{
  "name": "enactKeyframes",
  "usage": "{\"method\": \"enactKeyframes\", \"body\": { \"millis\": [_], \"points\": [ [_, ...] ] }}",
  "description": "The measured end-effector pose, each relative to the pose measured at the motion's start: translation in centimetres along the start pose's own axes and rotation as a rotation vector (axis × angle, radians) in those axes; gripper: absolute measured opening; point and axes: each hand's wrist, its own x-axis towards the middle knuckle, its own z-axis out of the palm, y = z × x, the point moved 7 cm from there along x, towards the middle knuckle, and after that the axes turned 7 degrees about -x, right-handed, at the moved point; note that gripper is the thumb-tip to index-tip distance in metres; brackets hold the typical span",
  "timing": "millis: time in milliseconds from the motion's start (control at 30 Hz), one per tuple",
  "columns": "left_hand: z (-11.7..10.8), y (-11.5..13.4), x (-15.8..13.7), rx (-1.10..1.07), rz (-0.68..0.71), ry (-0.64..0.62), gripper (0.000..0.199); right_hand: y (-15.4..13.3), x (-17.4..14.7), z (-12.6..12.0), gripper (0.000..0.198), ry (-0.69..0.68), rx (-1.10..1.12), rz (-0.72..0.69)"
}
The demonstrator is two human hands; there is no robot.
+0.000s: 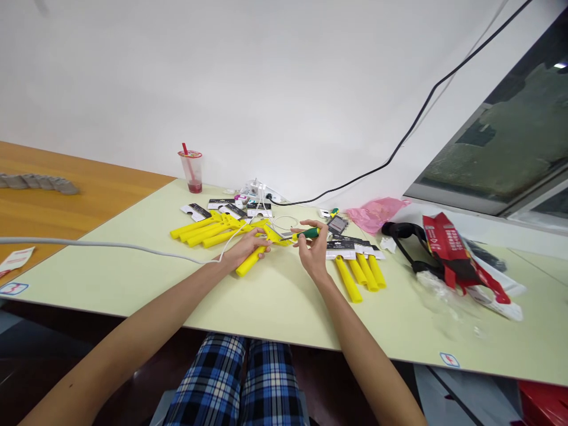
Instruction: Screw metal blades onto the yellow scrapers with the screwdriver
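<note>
My left hand is closed around a yellow tool with a thick tubular handle, held just above the table. The tool's head is partly hidden by my fingers. In my right hand is a screwdriver with a green and yellow handle, its shaft pointing left at the yellow tool's head. Whether the tip touches it, I cannot tell. Several similar yellow tools with black and white cards lie beyond my left hand. To the right of my right hand, more carded yellow tools lie side by side.
A plastic cup with a red straw stands near the wall. A power strip has a black cable plugged in. A grey cable crosses from the left. Rightward are a pink plastic bag, black headphones and a red bag.
</note>
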Motion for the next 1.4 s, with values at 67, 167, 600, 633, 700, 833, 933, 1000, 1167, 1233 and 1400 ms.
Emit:
{"method": "enactKeyframes", "body": {
  "millis": [67,167,600,633,700,833,933,1000,1167,1233,1400],
  "points": [
    [0.0,0.0,0.0,0.002,0.002,-0.005,0.059,0.1,0.0,0.0,0.035,0.006,0.0,0.006],
    [-0.1,0.1,0.1,0.015,0.016,-0.004,0.059,0.1,0.0,0.1,0.037,-0.008,0.006,0.006],
    [-0.3,0.3,0.2,-0.013,0.025,0.023,0.059,0.5,0.1,0.0,0.045,0.04,-0.049,0.005],
    [-0.2,0.3,0.1,-0.007,0.025,0.017,0.06,0.5,0.2,-0.2,0.045,0.057,-0.06,0.013],
    [-0.1,0.4,-0.1,0.002,0.027,0.014,0.061,0.7,0.4,-0.6,0.044,0.082,-0.064,0.029],
    [-0.1,0.5,-0.2,0.011,0.024,0.02,0.059,0.8,0.7,-0.8,0.045,0.093,-0.066,0.046],
    [-0.2,0.4,-0.1,0.013,0.018,0.024,0.058,0.8,0.7,-0.8,0.045,0.098,-0.088,0.036],
    [-0.3,0.3,0.0,0.014,0.02,0.03,0.058,0.8,0.6,-0.7,0.044,0.098,-0.091,0.027],
    [-0.3,0.1,0.1,0.019,0.021,0.038,0.06,0.5,0.2,-0.1,0.05,0.049,-0.038,0.018],
    [-0.3,0.0,0.1,0.02,0.017,0.024,0.06,0.3,0.1,0.1,0.053,0.031,-0.011,0.022],
    [-0.4,-0.3,0.4,0.006,0.033,0.026,0.062,0.0,0.1,0.1,0.04,0.033,-0.027,0.016]
  ]
}}
